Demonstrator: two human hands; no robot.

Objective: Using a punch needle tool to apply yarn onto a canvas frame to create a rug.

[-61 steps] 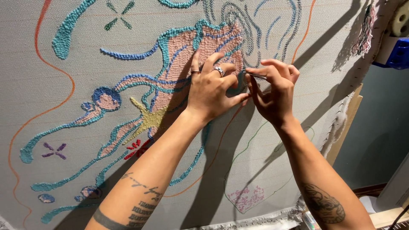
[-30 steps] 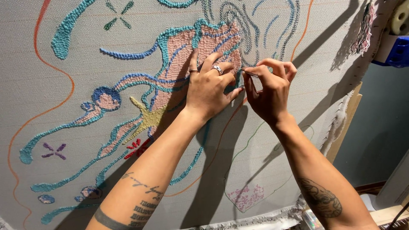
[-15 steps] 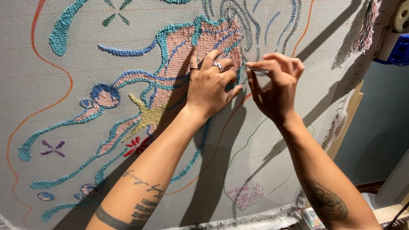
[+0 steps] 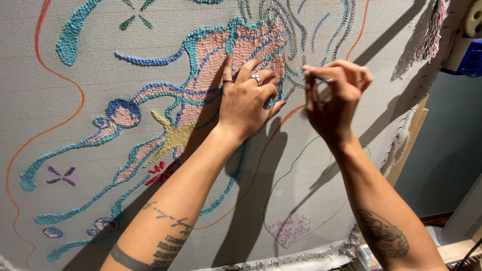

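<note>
A large grey backing cloth (image 4: pixel 75 130) stretched upright carries a tufted design of teal, blue and pink yarn with a yellow star (image 4: pixel 173 136). My left hand (image 4: pixel 246 103), wearing rings, lies flat on the pink tufted patch (image 4: pixel 251 47) with fingers spread. My right hand (image 4: pixel 334 95) hovers just right of it, a little off the cloth, fingers pinched on a small thin tool (image 4: pixel 321 80) whose shape I cannot make out.
Orange and green drawn outlines cross the bare cloth. A small pink tufted patch (image 4: pixel 291 228) sits low on the cloth. The wooden frame edge (image 4: pixel 406 145) runs down the right side, with a blue object (image 4: pixel 469 55) at the upper right.
My right hand has pulled slightly right, away from the pink patch, still pinching the small tool. My left hand has stayed pressed on the cloth.
</note>
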